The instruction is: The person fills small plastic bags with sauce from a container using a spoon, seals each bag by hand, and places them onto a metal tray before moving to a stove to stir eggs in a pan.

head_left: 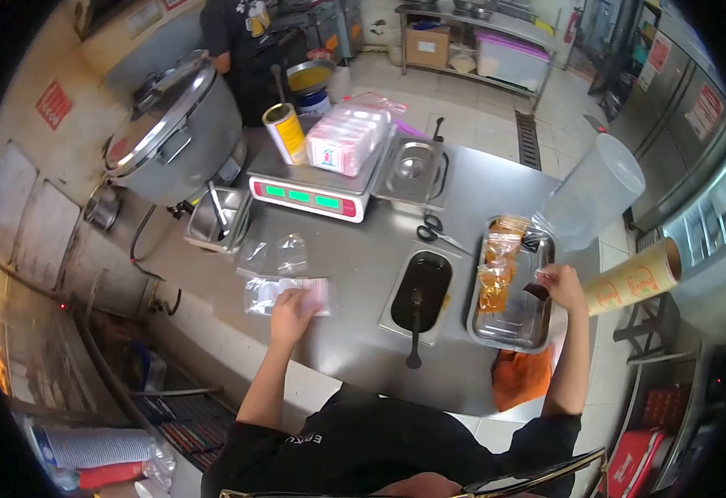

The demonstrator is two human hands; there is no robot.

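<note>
Left hand (292,315) lies flat on a clear, pink-printed plastic bag (262,292); right hand (564,286) pinches a small dark piece (537,291) over a tray (476,330).

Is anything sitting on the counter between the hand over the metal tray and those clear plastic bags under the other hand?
Yes. A pan of dark sauce, with a ladle in it, sits between the right hand at the tray and the plastic bags under the left hand.
</note>
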